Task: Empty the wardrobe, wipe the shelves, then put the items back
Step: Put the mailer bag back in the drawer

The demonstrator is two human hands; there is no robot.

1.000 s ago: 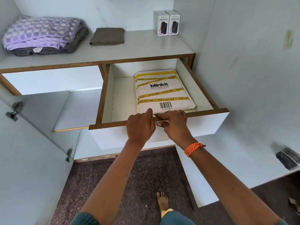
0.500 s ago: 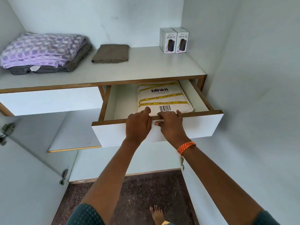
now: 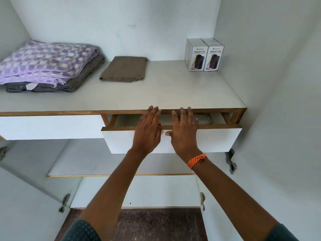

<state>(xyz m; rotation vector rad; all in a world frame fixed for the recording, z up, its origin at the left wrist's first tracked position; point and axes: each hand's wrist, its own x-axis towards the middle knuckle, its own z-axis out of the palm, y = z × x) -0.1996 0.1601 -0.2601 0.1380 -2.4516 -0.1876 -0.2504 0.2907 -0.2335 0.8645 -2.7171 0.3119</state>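
White laminate drawer with a brown wooden rim [image 3: 217, 139] sits nearly closed under your straightened fingers. Your left hand [image 3: 147, 129] and right hand [image 3: 184, 131] lie flat on its front, gripping nothing. Behind your fingertips, a pale packet [image 3: 202, 119] shows inside. Above them, the white shelf [image 3: 173, 91] holds a folded purple dotted blanket [image 3: 46, 63].

Inside of a home wardrobe: white laminate shelf with brown wood edging [image 3: 121, 112], folded purple dotted blanket [image 3: 46, 62], folded brown cloth [image 3: 124, 69], metal door hinges [image 3: 230, 161], dark speckled stone floor [image 3: 156, 225] below.
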